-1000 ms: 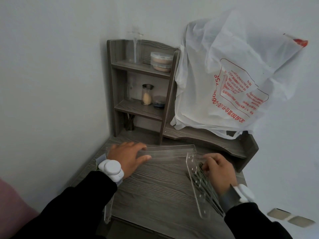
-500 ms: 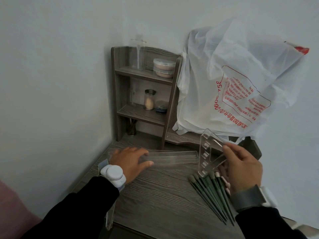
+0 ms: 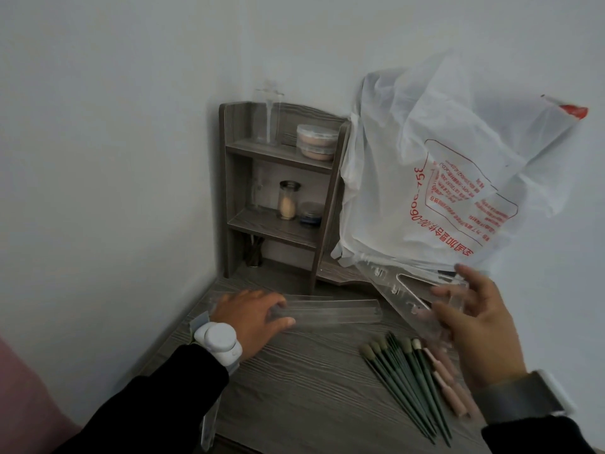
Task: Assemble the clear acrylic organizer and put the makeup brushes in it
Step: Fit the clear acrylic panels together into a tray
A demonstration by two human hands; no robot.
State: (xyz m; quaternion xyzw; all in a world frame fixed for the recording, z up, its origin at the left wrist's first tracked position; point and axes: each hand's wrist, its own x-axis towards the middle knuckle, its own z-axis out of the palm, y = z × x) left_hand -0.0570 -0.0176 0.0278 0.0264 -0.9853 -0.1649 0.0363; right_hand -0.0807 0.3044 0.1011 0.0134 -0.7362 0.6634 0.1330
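Acrylic organizer pieces [image 3: 397, 291] are apart from one another, not joined. A long acrylic panel [image 3: 330, 314] lies flat across the back of the bench [image 3: 311, 398]. The left hand [image 3: 248, 319] rests on its left end, fingers [image 3: 265, 301] stretched nearly straight and pressing down, grasping nothing. The right hand [image 3: 474, 326] holds a slotted acrylic panel [image 3: 402, 298] tilted up off the bench. Its thumb and fingers [image 3: 471, 283] close on the panel's near end, though blur hides exactly how.

The makeup brushes [image 3: 402, 378] lie in a loose bundle on the bench just below that hand, heads pointing away from the person. Most have dark green handles, and a pink brush [image 3: 445, 381] lies at the bundle's right side. Another clear piece [image 3: 209, 421] pokes over the bench's front edge beneath the black left sleeve [image 3: 157, 404].

A wooden shelf unit [image 3: 235, 178] stands in the back corner. Its top shelf carries a clear bottle [image 3: 268, 119] and two stacked round tubs [image 3: 316, 142]. The middle shelf carries a small jar [image 3: 288, 199] with pale contents and a low dark tin [image 3: 311, 213]. A white plastic bag [image 3: 442, 178] with red print is draped just right of the unit, its lower edge near the raised panel's far end. A white band [image 3: 219, 339] sits on the left wrist and a grey band [image 3: 523, 398] on the right.
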